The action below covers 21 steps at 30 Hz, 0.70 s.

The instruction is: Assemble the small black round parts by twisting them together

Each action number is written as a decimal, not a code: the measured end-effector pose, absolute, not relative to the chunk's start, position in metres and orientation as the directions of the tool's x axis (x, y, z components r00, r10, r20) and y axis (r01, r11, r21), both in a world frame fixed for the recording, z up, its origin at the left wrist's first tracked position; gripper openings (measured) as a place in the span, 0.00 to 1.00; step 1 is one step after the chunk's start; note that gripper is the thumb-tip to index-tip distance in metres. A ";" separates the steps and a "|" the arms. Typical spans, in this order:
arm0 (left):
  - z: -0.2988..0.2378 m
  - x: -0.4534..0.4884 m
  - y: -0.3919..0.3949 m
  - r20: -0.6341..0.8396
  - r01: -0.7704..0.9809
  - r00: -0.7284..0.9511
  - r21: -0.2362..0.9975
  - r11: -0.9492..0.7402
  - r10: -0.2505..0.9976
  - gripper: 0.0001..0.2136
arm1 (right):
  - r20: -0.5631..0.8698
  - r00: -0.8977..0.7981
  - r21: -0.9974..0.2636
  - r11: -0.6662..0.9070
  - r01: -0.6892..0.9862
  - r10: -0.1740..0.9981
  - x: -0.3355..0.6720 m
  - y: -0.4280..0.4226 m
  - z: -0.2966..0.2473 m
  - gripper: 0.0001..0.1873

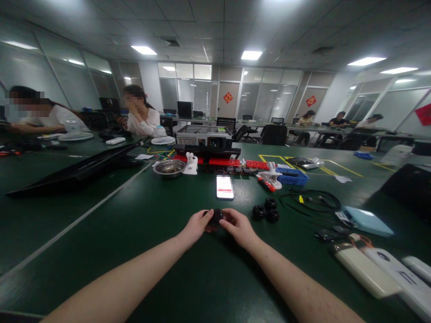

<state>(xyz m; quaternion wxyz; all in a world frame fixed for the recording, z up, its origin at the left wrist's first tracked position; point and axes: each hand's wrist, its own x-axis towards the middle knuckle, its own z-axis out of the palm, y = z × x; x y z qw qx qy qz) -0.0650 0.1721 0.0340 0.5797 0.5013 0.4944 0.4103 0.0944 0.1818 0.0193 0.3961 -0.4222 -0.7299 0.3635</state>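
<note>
Between my two hands is a small round black part (pixel 218 216), held just above the green table. My left hand (pixel 199 224) has its thumb and fingers closed on the part's left side. From the right, my right hand (pixel 236 225) pinches the same part with thumb and fingertips. The part's underside is hidden by my fingers. To the right of my right hand sits a cluster of similar round black parts (pixel 266 211), apart from it. Beyond my hands a phone (pixel 225 186) lies with its screen lit.
A metal bowl (pixel 169 168) of small pieces, white clips (pixel 190 163), a red-handled tool (pixel 267 184) and a blue tray (pixel 292 176) line the back. Right are a black cable (pixel 311 200), a light-blue box (pixel 368 220) and a cream power bank (pixel 365 270). A black panel (pixel 77 169) lies left.
</note>
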 end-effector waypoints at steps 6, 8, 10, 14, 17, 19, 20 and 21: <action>0.030 -0.068 0.174 -0.126 0.015 0.153 0.992 0.126 0.980 0.15 | 0.426 -0.338 -0.710 0.541 0.450 0.839 0.091 0.169 0.025 0.22; 0.032 -0.069 0.173 -0.106 0.025 0.125 0.994 0.103 0.986 0.14 | 0.405 -0.335 -0.729 0.522 0.443 0.851 0.091 0.170 0.025 0.26; 0.034 -0.069 0.170 -0.071 0.062 0.102 0.996 0.065 0.992 0.13 | 0.358 -0.308 -0.786 0.462 0.410 0.882 0.092 0.173 0.023 0.25; 0.037 -0.067 0.163 0.126 0.181 0.122 0.973 -0.147 0.985 0.16 | 0.290 -0.227 -0.843 0.360 0.399 0.930 0.094 0.179 0.020 0.17; 0.041 -0.065 0.157 0.182 0.206 0.154 0.955 -0.212 0.971 0.18 | 0.275 -0.218 -0.840 0.344 0.420 0.936 0.093 0.179 0.018 0.23; 0.042 -0.064 0.155 0.178 0.224 0.169 0.951 -0.214 0.969 0.18 | 0.264 -0.230 -0.842 0.340 0.419 0.937 0.092 0.178 0.018 0.24; 0.042 -0.064 0.155 0.180 0.228 0.174 0.949 -0.217 0.968 0.18 | 0.260 -0.237 -0.842 0.340 0.419 0.936 0.092 0.178 0.018 0.23; 0.041 -0.065 0.155 0.182 0.226 0.178 0.949 -0.221 0.967 0.18 | 0.257 -0.242 -0.841 0.340 0.420 0.936 0.092 0.177 0.018 0.23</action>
